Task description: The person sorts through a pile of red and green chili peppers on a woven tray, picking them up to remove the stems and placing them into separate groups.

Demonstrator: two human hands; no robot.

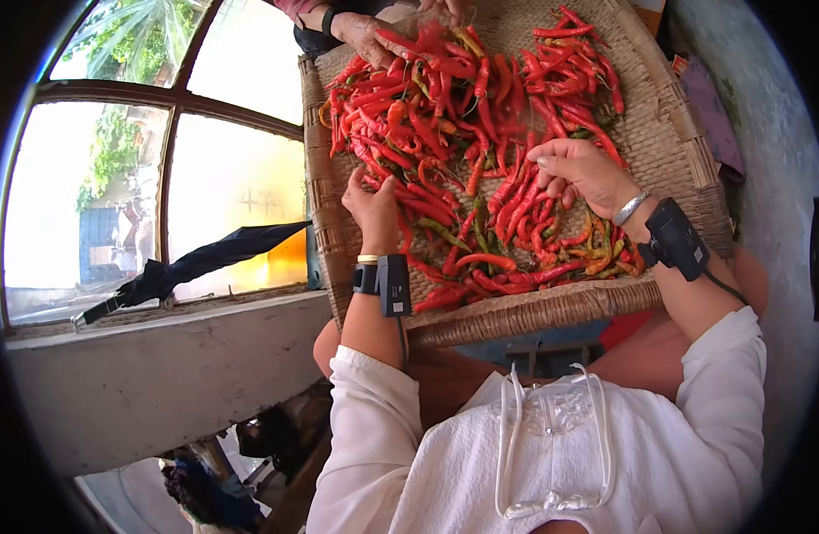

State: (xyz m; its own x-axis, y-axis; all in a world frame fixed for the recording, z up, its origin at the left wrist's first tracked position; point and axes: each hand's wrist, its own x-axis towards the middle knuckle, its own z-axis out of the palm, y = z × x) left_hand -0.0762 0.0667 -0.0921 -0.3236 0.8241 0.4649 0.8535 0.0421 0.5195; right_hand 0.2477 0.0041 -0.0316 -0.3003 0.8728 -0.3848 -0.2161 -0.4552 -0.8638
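Many red chili peppers (427, 98), a few of them green or yellowish, lie in a large woven tray (516, 311) in front of me. My left hand (372, 206) is over the tray's left part, thumb and forefinger raised and apart beside the red peppers, with nothing seen between them. Over the right part is my right hand (580, 169), its fingers curled and thumb near the forefinger; whether something small is between them I cannot make out. Peppers lie just below and left of it.
Another person's hand (369, 37) reaches into the pile at the far left edge, with a second one beside it. A folded black umbrella (196, 260) lies along the window sill at left. A purple cloth (712, 120) hangs beyond the tray's right rim.
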